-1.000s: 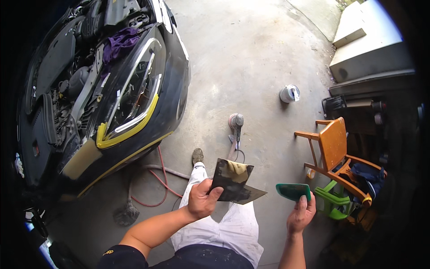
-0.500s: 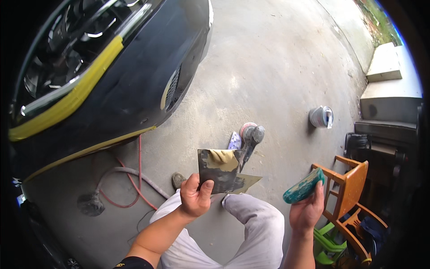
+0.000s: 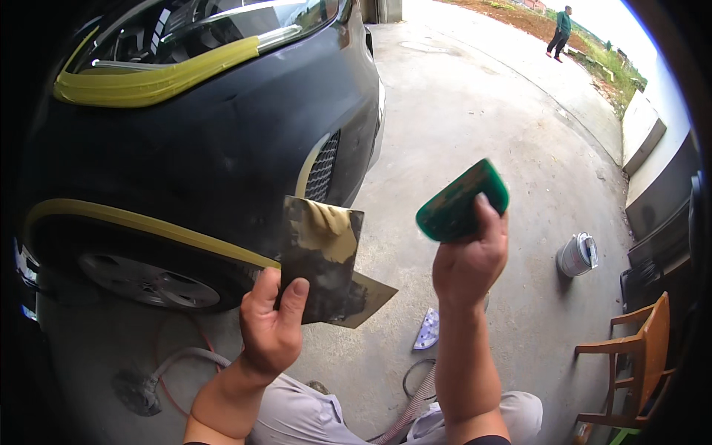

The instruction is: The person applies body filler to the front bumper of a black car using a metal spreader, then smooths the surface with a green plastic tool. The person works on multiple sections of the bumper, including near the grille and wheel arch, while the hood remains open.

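Observation:
My left hand grips a dark metal mixing board smeared with yellowish filler, held flat in front of me. My right hand is raised and closed on a green plastic spreader, its blade pointing up to the right. Just beyond the board is a dark car with yellow masking tape along its panel edges and wheel arch. The front wheel shows at the lower left.
A red hose and a grey hose lie on the concrete under the car. A white bucket stands at the right, a wooden chair beyond it. A person walks far off on the driveway.
The view has swung up and closer to the car's side. Both hands rose; the spreader went from level at waist height to raised and tilted upward.

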A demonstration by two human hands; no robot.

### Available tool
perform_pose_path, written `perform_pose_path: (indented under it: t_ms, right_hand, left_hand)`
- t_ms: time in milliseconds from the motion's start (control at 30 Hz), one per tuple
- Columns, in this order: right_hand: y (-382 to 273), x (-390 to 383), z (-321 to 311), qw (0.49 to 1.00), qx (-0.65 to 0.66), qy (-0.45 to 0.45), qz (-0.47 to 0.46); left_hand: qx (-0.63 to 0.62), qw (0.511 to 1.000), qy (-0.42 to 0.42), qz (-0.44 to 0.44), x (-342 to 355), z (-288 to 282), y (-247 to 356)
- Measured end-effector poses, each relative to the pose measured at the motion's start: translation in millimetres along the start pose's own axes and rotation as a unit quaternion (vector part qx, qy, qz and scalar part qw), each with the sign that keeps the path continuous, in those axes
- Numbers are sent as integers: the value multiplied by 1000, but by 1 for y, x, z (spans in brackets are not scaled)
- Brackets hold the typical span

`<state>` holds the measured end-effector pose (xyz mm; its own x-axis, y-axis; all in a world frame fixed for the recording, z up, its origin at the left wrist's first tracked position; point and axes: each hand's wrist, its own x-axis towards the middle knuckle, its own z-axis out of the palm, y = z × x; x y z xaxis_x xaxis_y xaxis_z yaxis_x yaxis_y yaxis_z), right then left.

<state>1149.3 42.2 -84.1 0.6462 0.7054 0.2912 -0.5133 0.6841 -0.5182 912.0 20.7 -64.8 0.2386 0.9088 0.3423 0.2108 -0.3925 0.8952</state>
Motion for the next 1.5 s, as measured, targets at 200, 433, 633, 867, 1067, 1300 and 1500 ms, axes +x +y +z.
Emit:
perform_pose_path:
  t_ms: [200,433,633,867,1067,1300,1500]
  right_hand:
    - [-21,-18,10,882,-325,-235,-248]
    - [-25,-50,19,705,-438,-356,-430]
    - [-17,-45,10,717,-431,-363,-411]
    - [-11,-29,4,722,-465,-369,-355]
    - [7,-18,-10,908,-77,-401,91]
    - [63,11,-12,935,-39,-250,248]
    - [105,67,8,968,-120,-170,138]
  left_hand:
    - [5,999,42,20,-8,-10,19]
    - [70,997,38,16,-25,-8,38]
    - [95,995,4,20,-33,1,46]
    - [118,989,79,49,-41,-11,33]
    - [-6,999,19,-41,-45,-24,23]
    - [-105,988,110,24,-73,-22,31]
    - [-44,995,77,-48,-69,-42,3]
